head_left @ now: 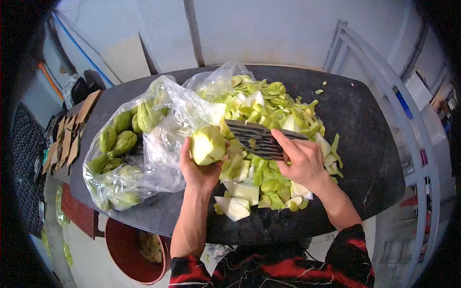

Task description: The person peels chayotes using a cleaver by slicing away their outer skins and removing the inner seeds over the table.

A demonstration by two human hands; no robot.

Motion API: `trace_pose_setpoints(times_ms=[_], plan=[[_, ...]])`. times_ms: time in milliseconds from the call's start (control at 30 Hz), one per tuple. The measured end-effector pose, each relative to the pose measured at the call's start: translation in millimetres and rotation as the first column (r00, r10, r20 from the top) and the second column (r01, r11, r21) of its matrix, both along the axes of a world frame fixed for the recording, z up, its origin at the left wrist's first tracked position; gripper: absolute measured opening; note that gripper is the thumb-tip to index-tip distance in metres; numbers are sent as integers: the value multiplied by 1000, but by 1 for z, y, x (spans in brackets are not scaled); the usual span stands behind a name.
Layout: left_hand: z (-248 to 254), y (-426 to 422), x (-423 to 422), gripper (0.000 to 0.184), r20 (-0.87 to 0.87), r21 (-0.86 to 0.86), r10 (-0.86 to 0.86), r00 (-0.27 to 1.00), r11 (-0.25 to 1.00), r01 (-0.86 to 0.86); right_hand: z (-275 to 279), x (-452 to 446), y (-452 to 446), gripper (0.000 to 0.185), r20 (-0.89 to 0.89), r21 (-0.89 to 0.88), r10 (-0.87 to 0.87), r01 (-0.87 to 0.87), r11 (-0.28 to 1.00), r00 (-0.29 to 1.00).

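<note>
My left hand [199, 174] is wrapped round a partly peeled chayote [208, 145], pale where the skin is off. In my right hand [303, 161] is a broad dark cleaver [257, 139] with a wavy pattern on its blade. The index finger lies along the blade, and the blade's tip end is close to the chayote's right side. The cleaver's handle is mostly hidden by my fingers. Beneath both hands spreads a big heap of green peelings and pale cut pieces [273, 180]. Left of my left hand, a clear plastic bag [165, 144] holds several unpeeled chayotes [126, 141].
All this lies on a dark table [370, 168] with rounded corners. A red bucket [113, 249] stands on the floor at the lower left. Cardboard pieces [67, 139] are at the left edge, a grey metal railing [418, 168] at the right. A wall [269, 33] is behind.
</note>
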State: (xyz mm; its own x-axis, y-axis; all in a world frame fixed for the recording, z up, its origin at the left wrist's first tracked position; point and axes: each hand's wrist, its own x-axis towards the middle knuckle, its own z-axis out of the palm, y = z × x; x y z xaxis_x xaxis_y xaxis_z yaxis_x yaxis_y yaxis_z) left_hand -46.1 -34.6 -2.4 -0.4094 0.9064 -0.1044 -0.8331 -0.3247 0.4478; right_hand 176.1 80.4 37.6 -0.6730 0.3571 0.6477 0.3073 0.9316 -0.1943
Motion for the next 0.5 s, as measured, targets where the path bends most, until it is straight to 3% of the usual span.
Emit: trace_pose_setpoints(times_ms=[133,200,300,333,367,467,500], plan=[[8,0,5,63,-32,8,109,994,994,-109,3,-4,-4,52,-30,-48,28,-29,998,999],[10,-1,6,63,-40,0,112,993,994,-112,10,-7,-10,50,-33,-242,21,-28,970,999],[7,0,7,56,5,39,61,998,997,-61,16,-6,-13,48,18,-372,-1,8,928,1000],[10,-2,9,56,-76,118,69,995,991,-60,12,-7,-10,51,-104,-240,72,-95,966,992],[11,-2,8,56,-74,121,75,994,991,-66,10,-9,-8,51,-103,-237,78,-101,966,992],[12,-2,16,55,56,-21,-41,998,999,43,4,-13,-9,59,-78,-56,62,-67,996,995],[12,1,21,57,85,-166,13,996,986,1,3,-12,-13,59,-80,-50,66,-70,996,995]])
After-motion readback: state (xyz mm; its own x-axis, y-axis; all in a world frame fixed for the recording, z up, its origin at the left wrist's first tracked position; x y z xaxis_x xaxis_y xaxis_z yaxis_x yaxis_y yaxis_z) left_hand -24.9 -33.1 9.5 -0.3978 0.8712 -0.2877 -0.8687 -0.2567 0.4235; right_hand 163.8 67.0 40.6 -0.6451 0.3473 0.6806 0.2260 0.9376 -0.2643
